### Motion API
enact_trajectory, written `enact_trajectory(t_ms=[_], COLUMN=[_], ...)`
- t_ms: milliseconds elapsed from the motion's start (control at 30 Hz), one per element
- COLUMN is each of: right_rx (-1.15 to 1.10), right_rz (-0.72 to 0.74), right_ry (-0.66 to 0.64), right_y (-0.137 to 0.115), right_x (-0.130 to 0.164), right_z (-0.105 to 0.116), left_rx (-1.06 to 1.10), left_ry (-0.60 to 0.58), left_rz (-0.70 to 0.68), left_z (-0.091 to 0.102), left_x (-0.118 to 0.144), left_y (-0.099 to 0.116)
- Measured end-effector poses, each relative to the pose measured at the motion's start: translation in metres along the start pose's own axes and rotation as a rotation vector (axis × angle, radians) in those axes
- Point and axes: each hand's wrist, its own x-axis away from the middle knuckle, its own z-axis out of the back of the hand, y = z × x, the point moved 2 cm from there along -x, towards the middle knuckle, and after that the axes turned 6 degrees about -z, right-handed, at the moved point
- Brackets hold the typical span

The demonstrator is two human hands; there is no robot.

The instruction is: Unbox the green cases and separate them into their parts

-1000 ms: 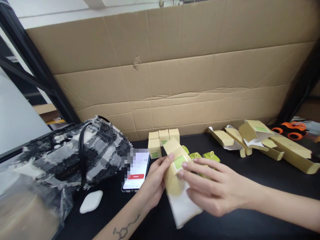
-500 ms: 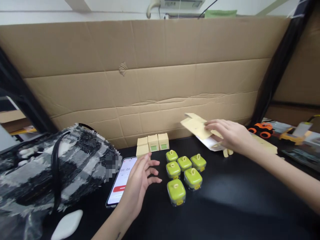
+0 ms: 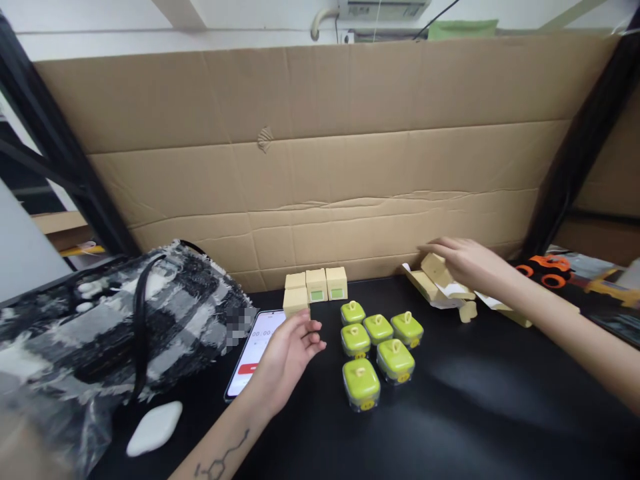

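Observation:
My left hand [image 3: 293,357] hovers over the table beside the phone [image 3: 253,357], its fingers loosely curled, slightly apart and holding nothing. To its right stand several small clear containers with green lids [image 3: 361,381], each lid topped by a pale loop. My right hand [image 3: 463,265] is above opened, flattened pale-yellow cartons [image 3: 430,287] at the back right. Its fingers stretch out to the left over the cartons, seemingly off them; the thumb side is partly hidden. Behind my left hand, several closed pale-yellow boxes [image 3: 316,287] stand close together, some with a green window.
A black-and-white shaggy bag [image 3: 190,327] with a dark strap lies at the left. Near it is a white rounded case [image 3: 155,428]. A cardboard wall [image 3: 325,160] closes off the back. An orange toy vehicle [image 3: 547,272] sits at the far right.
My right hand has lowered the opened carton onto the others at the back right, and its fingers have straightened. My left hand's fingers have drawn in slightly. The view has shifted left.

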Motion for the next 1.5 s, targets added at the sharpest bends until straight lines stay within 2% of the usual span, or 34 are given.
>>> enact_trajectory(t_ms=[100,200,300,400,500,600,667,767,867,967,1033,1267,1433,1500], right_rx=[-0.106,-0.178,-0.247,-0.354,-0.474,-0.583,-0.650,-0.857,-1.053,-0.987,-0.893,-0.702,-0.502,-0.490], right_rz=[0.102,0.146,0.127,0.102,0.081,0.057,0.061,0.093,0.104,0.115,0.123,0.209,0.305,0.298], right_ry=[-0.078,-0.181,-0.264,-0.294,-0.228,-0.119,-0.084,-0.151,-0.281,-0.269,-0.228,-0.055,0.156,0.185], right_y=[-0.058,-0.105,-0.126,-0.128,-0.124,-0.123,-0.128,-0.143,-0.159,-0.165,-0.165,-0.166,-0.165,-0.164], right_x=[-0.039,-0.077,-0.100,-0.106,-0.099,-0.081,-0.063,-0.029,0.001,0.020,0.026,0.033,0.033,0.032], right_z=[-0.011,-0.041,-0.072,-0.087,-0.077,-0.049,-0.027,0.001,0.018,0.025,0.025,0.020,0.015,0.014], left_rx=[-0.066,-0.148,-0.239,-0.357,-0.488,-0.608,-0.676,-0.905,-1.186,-1.306,-1.352,-1.420,-1.422,-1.402], left_ry=[-0.034,-0.088,-0.137,-0.161,-0.114,-0.056,-0.070,-0.141,-0.356,-0.588,-0.628,-0.577,-0.553,-0.521], left_rz=[-0.063,-0.121,-0.186,-0.285,-0.467,-0.681,-0.774,-0.930,-0.988,-0.947,-0.981,-1.139,-1.104,-1.098], left_z=[0.003,0.004,0.004,0.006,0.011,0.014,0.013,0.008,0.002,-0.003,-0.005,-0.007,-0.004,-0.004], left_x=[-0.003,-0.002,-0.001,-0.004,-0.011,-0.012,-0.009,0.002,0.013,0.021,0.025,0.032,0.027,0.024], left_y=[-0.004,-0.007,-0.009,-0.010,-0.011,-0.009,-0.007,-0.002,0.001,0.002,0.004,0.010,0.006,0.004])
